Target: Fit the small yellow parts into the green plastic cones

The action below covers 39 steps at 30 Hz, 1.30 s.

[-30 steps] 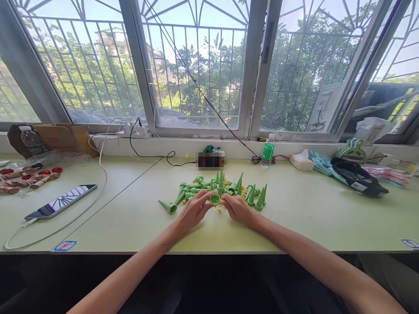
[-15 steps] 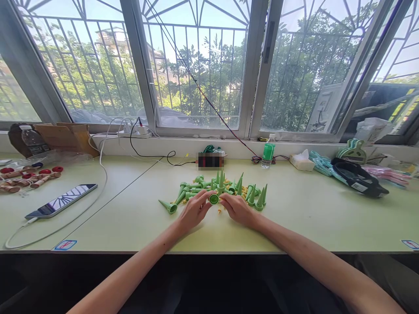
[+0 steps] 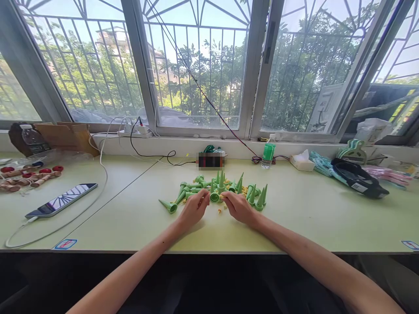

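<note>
Green cone-shaped pieces (image 3: pixel 261 201) and small yellow parts lie in a pile on the pale table (image 3: pixel 310 218), some cones standing upright. My left hand (image 3: pixel 195 208) is at the left front of the pile, its fingers pressed together; what they hold, if anything, is too small to name. Just right of its fingertips a green cone (image 3: pixel 214 197) shows its round open end towards me. My right hand (image 3: pixel 238 206) pinches a small yellow part (image 3: pixel 223 196) beside that cone. A tiny orange-yellow piece (image 3: pixel 219 211) lies on the table between my hands.
A phone (image 3: pixel 62 200) on a white cable and wooden pieces with red balls (image 3: pixel 45 171) are at the left. A blurred dark device (image 3: pixel 210 161) sits behind the pile. Further right are a bottle (image 3: pixel 268 151), a tissue pack (image 3: pixel 301 161) and a black strap-like object (image 3: pixel 358 179).
My left hand has drawn back slightly to the left, away from the cone's open end. My right hand has shifted a little, and the yellow part at its fingertips shows more clearly.
</note>
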Tool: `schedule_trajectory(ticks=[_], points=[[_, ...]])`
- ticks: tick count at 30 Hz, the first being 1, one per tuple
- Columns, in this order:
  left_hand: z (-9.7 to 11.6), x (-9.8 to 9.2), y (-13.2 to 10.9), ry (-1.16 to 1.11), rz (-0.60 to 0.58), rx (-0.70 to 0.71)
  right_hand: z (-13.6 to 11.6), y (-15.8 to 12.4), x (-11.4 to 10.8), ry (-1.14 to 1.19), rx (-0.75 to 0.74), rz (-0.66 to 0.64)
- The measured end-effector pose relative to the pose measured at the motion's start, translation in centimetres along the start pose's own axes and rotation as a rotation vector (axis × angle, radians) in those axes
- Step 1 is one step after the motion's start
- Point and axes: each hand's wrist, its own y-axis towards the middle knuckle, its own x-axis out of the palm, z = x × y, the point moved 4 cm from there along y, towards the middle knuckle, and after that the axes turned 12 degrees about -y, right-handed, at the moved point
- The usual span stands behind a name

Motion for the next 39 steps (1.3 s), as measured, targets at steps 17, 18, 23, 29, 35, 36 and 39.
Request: schedule_trajectory(ticks=[17,18,23,29,35,36,39], points=[[-1.0,0.6,-0.3,-0.310,-0.126,-0.245,-0.7,0.1,-0.2,-0.071,-0.106,-0.050],[-0.9,0.6,-0.3,-0.315,-0.128,-0.252,-0.7,0.2,-0.2,-0.071,-0.108,-0.053],[-0.2,0.4,-0.3,-0.280,-0.149,-0.233,-0.6,0.0,-0.1,-0.065,-0.110,-0.045],[-0.1,0.5,-0.4,-0.286,-0.249,-0.197,0.1,-0.5,0.3,-0.048,-0.099,-0.076],[0.2,0.6,-0.5,-0.285,-0.260,-0.197,0.3,-0.5,0.3,-0.010,-0.094,-0.083],[0.2,0.5,-0.5,-0.272,-0.254,-0.186,0.3,-0.5,0.3,-0.006,-0.092,-0.086],[0.3,0.5,-0.5,-0.221,-0.251,-0.146,0.3,-0.5,0.3,-0.002,-0.088,-0.099]])
